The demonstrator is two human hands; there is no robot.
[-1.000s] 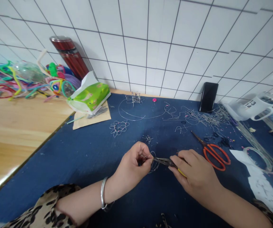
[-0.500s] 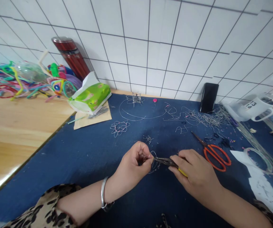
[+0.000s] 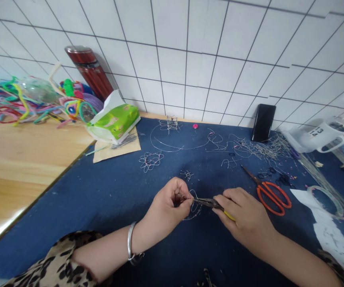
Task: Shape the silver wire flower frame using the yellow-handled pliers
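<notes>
My left hand [image 3: 170, 207] pinches a thin looped wire piece [image 3: 196, 213] between thumb and fingertips; its loops hang to the right of the thumb. In my right hand [image 3: 244, 213] are long-nose pliers [image 3: 209, 202] with yellow handles, the palm closed round them. The pliers' tips meet the wire right at my left fingertips; whether the jaws grip it is too small to tell. Beyond my hands lie a small twisted wire piece [image 3: 186, 174] and a flower-shaped wire ring [image 3: 151, 161] with pinkish spots.
Orange-handled scissors [image 3: 273, 197] lie right of my right hand. Tangled wire [image 3: 258, 147], a leaning phone [image 3: 263, 122] and a white mug [image 3: 324, 135] are at the back right. A green tissue pack [image 3: 115, 121] and red flask [image 3: 89, 73] stand at the back left.
Both hands keep almost the same place. The wire loops beside my left thumb have shifted slightly, and the pliers have moved a touch to the left.
</notes>
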